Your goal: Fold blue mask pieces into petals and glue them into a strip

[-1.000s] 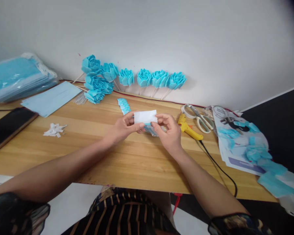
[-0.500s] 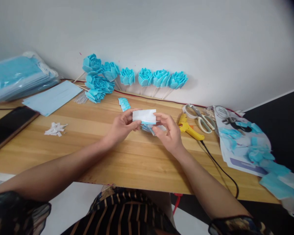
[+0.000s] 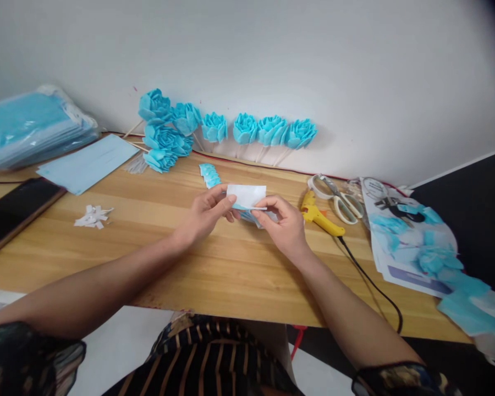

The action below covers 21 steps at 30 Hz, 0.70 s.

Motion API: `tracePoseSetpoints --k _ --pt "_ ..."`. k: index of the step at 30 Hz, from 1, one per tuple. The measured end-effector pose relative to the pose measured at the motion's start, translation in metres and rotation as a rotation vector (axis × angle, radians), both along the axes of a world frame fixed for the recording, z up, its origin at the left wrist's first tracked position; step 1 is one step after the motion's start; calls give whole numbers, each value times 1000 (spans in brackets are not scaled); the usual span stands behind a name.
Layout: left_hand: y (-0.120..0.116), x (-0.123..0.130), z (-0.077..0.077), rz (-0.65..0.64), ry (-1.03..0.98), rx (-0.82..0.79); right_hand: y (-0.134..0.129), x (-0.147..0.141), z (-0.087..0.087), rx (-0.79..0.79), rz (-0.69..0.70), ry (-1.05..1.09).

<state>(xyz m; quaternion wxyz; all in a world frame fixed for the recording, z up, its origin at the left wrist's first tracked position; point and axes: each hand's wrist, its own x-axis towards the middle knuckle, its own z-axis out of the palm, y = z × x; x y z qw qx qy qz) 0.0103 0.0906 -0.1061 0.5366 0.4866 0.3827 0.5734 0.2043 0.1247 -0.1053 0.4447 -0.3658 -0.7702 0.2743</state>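
A small rectangular piece of fabric [image 3: 248, 196], white on the side towards me with a blue lower edge, is held up over the table between both hands. My left hand [image 3: 208, 215] pinches its left end, thumb in front. My right hand [image 3: 284, 224] pinches the lower right edge between thumb and fingers. Partly hidden beneath lie more blue and white pieces [image 3: 251, 218]. Just behind my left hand is a short row of overlapping blue pieces [image 3: 209, 175] on the wooden table [image 3: 214, 280].
Several blue fabric flowers [image 3: 245, 129] on sticks lean against the wall. To the right are a yellow glue gun [image 3: 322, 220] with a cord, scissors [image 3: 344, 202] and blue scraps on paper [image 3: 396, 247]. A phone [image 3: 16, 212], white scraps [image 3: 93, 216] and a bagged stack [image 3: 33, 129] are leftward.
The fabric piece has shifted slightly right. My right thumb and fingers have moved left along its lower edge, and my left thumb has moved up a little onto its front.
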Motion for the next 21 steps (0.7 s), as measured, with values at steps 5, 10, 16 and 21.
tracePoseSetpoints --k 5,10,16,21 --pt "0 -1 0 14 -53 -51 -1 0 2 23 9 -9" --pt "2 -3 -3 10 -113 -88 1 1 1 92 5 -38" --pt "2 -1 -2 40 -85 -113 0 0 1 140 17 -69" --pt "5 0 -3 50 -70 -97 -1 1 3 82 3 -109"
